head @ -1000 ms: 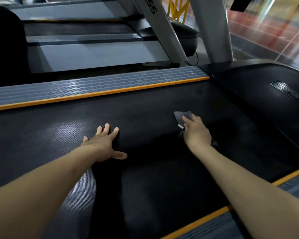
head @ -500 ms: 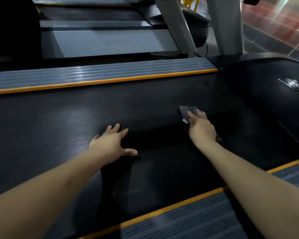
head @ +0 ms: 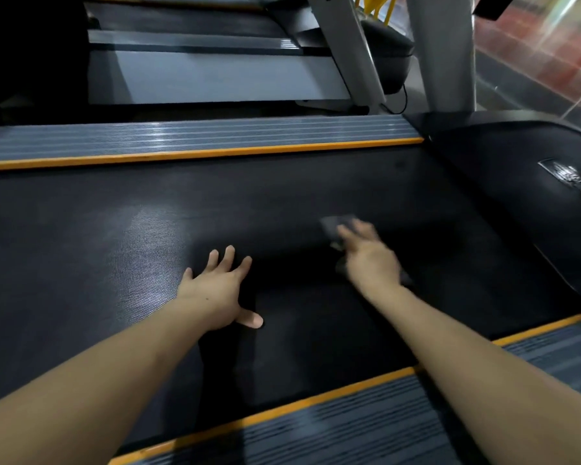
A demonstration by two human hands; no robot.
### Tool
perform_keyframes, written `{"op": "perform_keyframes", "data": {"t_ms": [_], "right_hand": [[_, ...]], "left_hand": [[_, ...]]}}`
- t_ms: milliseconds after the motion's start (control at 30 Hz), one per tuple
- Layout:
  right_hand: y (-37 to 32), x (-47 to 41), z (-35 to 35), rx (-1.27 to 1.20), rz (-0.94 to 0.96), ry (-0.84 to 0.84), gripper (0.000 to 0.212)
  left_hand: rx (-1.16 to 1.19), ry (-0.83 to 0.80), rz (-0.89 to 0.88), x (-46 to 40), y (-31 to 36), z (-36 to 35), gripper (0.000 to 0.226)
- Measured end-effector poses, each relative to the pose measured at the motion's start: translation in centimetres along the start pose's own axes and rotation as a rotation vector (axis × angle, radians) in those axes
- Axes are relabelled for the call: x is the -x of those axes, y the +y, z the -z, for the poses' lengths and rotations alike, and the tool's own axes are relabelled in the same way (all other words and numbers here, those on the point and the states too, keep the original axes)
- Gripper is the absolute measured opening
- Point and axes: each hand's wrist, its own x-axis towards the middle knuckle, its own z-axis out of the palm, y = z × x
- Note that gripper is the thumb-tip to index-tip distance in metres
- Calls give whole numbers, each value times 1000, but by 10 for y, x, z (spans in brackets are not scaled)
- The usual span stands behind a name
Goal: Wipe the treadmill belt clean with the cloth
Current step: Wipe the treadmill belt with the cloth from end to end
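Because the belt (head: 282,196) is wide and the person leans over it from the near side rail (head: 316,427), the left hand (head: 217,290) is planted flat on the belt, fingers spread and straight, gripping nothing; it reads as a prop for body weight. Toward the motor-cover end of the belt from that hand, and well apart from it, the right hand (head: 369,260) lies on the cloth (head: 332,224), a small grey piece pressed against the belt surface. Fingers look extended over the cloth rather than curled round it, though motion blur keeps me from being sure. Flat pressure suits wiping: more cloth in contact. A corner of cloth shows beyond the fingertips, toward the far side rail (head: 195,137). Pale sheen on the belt beyond the left hand; whether that is glare, damp or dust is unclear. Judged mid-wipe, much belt left.
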Motion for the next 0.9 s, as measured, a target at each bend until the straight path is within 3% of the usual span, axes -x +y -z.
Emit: {"op": "perform_keyframes", "data": {"t_ms": [67,133,200,300,400,433,533,633,700,833,900], "right_hand": [[26,-6,16,-8,-281,57,47],[12,-5,11,45,-377,92,48],[-27,5,-12,43,-264,93,51],[-82,38,-46,9,107,43,51],[-66,41,-34,-69,303,8,47],[-44,35,-26,-58,260,6,48],[29,15,7,51,-116,52,57],[41,6,13,142,-320,90,50],[8,17,-6,139,-254,114,49],[-76,72,-50,12,131,110,48],[-73,76,-46,-88,281,44,46]], "left_hand": [[9,3,0,1,-1,-1,130],[15,-9,-1,2,-1,-1,128],[8,-20,1,2,0,1,128],[-25,-32,24,1,4,4,130],[-28,-31,30,1,4,4,130],[-25,-32,26,1,3,4,129],[-14,-34,19,2,1,2,127],[-18,-39,23,2,0,2,126],[-17,-38,25,1,1,1,125],[-17,-42,40,1,2,2,127],[1,-42,43,3,2,1,126]]}}
